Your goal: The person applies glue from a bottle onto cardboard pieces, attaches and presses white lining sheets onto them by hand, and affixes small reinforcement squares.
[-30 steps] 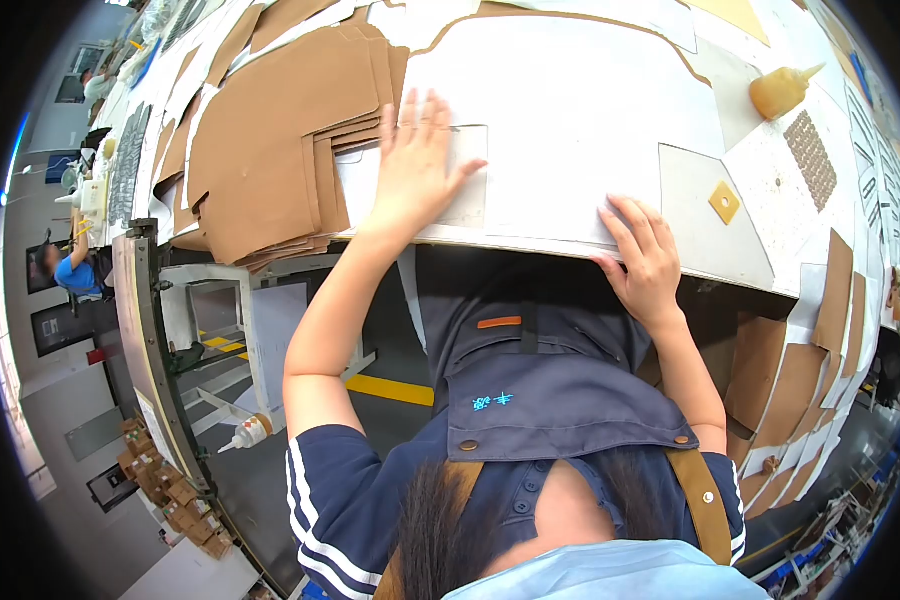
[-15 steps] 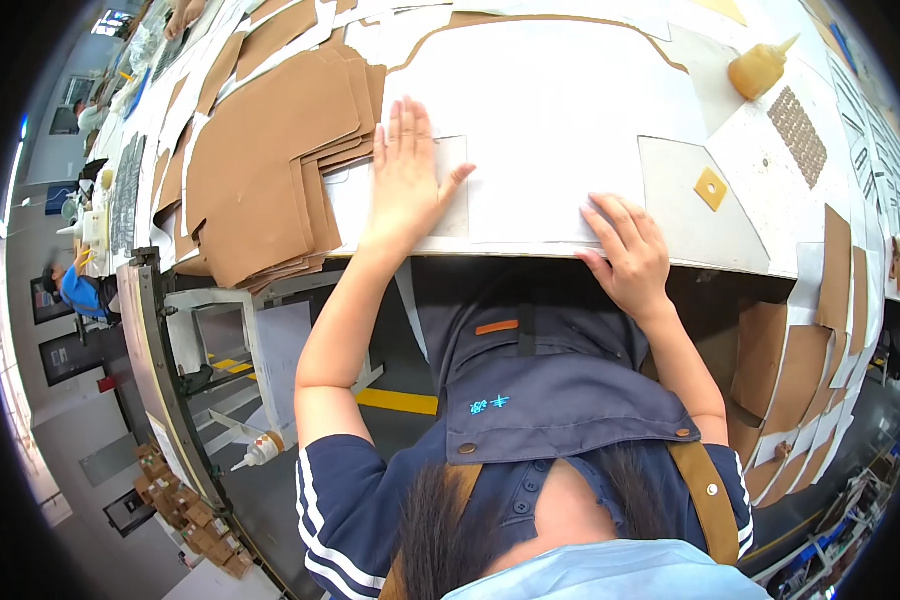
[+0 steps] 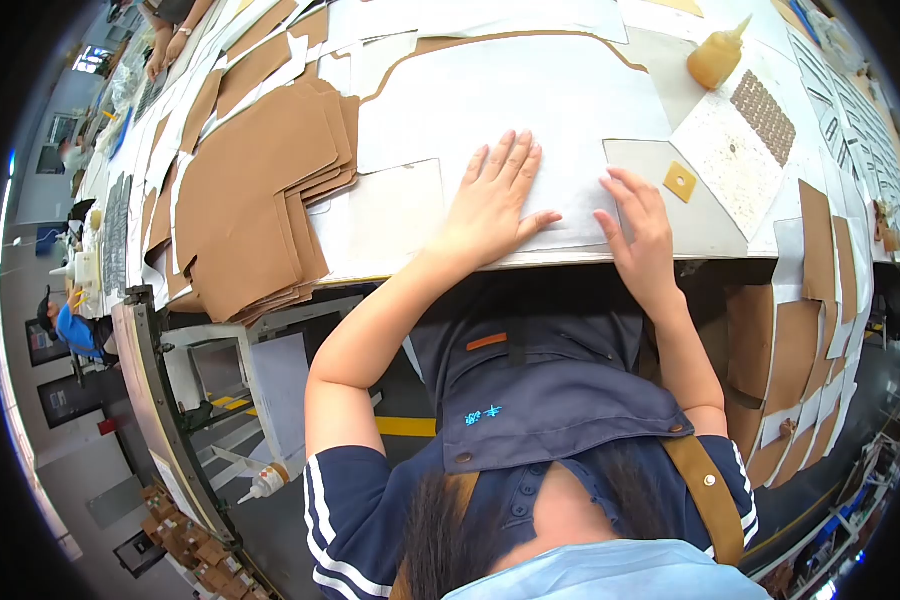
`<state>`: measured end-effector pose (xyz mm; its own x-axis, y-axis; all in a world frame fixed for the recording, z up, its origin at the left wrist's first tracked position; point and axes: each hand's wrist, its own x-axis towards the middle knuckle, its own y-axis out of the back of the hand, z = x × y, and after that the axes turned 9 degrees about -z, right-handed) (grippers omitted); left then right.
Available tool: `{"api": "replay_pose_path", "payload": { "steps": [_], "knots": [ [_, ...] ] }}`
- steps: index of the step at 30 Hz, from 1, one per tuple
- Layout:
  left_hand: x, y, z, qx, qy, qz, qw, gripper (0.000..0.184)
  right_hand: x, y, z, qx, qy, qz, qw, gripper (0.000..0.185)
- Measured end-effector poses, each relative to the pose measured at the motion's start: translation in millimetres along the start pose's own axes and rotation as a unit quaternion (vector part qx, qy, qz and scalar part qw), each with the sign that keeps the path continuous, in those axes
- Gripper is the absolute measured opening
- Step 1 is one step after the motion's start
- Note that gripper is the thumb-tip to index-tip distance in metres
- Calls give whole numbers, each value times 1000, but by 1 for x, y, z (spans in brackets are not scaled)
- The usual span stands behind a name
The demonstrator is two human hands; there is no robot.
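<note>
A large white sheet [image 3: 530, 90] with a brown edge showing along its far side lies on the table before me. My left hand [image 3: 495, 205] rests flat on its near part, fingers spread, holding nothing. At the sheet's near right corner is my right hand [image 3: 638, 225], its fingers apart and slightly bent, with nothing seen in them. Left of the sheet is a stack of brown cut pieces [image 3: 240, 190]. A small yellow square with a hole [image 3: 679, 181] lies to the right of my right hand.
A yellowish squeeze bottle [image 3: 715, 60] stands at the back right, near a textured brown patch [image 3: 763, 118]. Brown and white pieces [image 3: 792, 350] hang at the right. Another person's hands [image 3: 167, 48] are at the far left, and a person in blue [image 3: 78, 328] is farther off.
My left hand has slid right across the sheet, away from the brown stack and nearer my right hand. My right hand has lifted slightly and its fingers have shifted. The view has shifted.
</note>
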<state>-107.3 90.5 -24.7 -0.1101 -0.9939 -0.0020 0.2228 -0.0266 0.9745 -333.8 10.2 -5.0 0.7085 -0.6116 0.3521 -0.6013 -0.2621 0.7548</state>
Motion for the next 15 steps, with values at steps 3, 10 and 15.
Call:
{"api": "replay_pose_path", "payload": {
  "steps": [3, 10, 15],
  "knots": [
    [-1, -3, 2, 6, 17, 32, 999, 90, -5, 3, 16, -6, -42, -12, 999, 51],
    [8, -1, 20, 9, 52, -10, 999, 91, 31, -12, 25, -142, 22, -126, 982, 81],
    [-8, -8, 18, -27, 64, 50, 996, 92, 37, 2, 41, 66, -22, -151, 986, 74]
  ]
}}
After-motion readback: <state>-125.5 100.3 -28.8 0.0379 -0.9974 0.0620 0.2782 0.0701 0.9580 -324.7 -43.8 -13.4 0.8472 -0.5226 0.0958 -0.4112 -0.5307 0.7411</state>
